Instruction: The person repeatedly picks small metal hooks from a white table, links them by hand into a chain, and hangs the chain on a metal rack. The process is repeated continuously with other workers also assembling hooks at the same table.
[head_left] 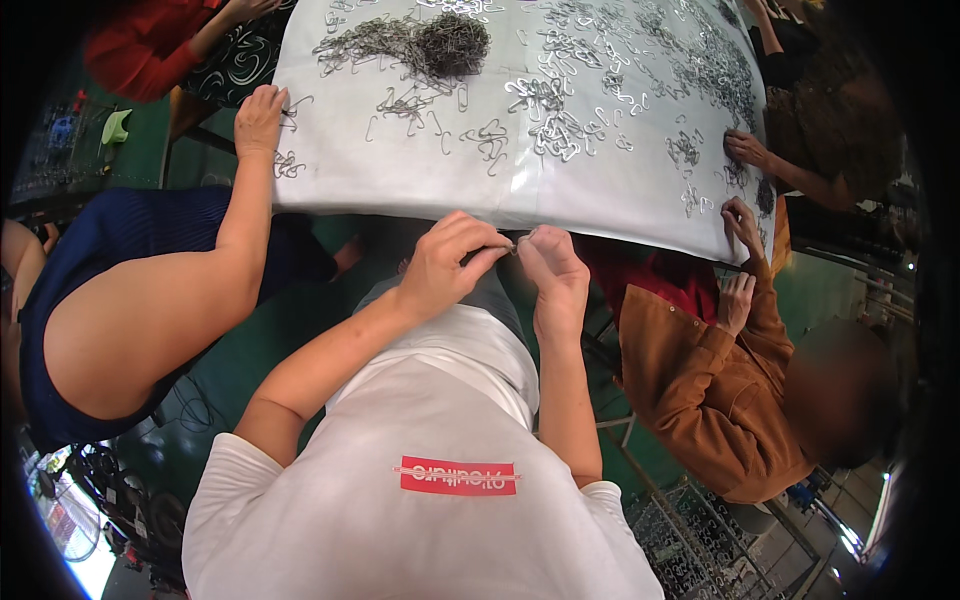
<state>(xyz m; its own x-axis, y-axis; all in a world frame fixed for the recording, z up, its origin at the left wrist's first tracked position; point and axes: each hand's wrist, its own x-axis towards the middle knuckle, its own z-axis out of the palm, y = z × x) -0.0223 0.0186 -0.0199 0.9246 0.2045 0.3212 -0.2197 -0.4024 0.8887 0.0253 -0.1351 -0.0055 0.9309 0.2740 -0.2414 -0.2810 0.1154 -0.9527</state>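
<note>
Just off the near edge of the table, my left hand [450, 262] and my right hand [556, 272] meet in front of my body. Both are closed in a pinch, thumb against fingers. Between the fingertips is a small dark metal wire piece [515, 244], mostly covered, so its full shape cannot be made out. Bent metal wire hooks [488, 140] lie loose on the white-covered table [400, 188] beyond my hands. Shinier hooks [560, 135] form a loose cluster to their right.
A dense dark heap of wire hooks [452, 45] sits farther back. At left, a co-worker's hand [261, 120] rests at the table edge by some hooks. On the right, a person in a brown jacket [690, 400] and other co-workers reach onto the table.
</note>
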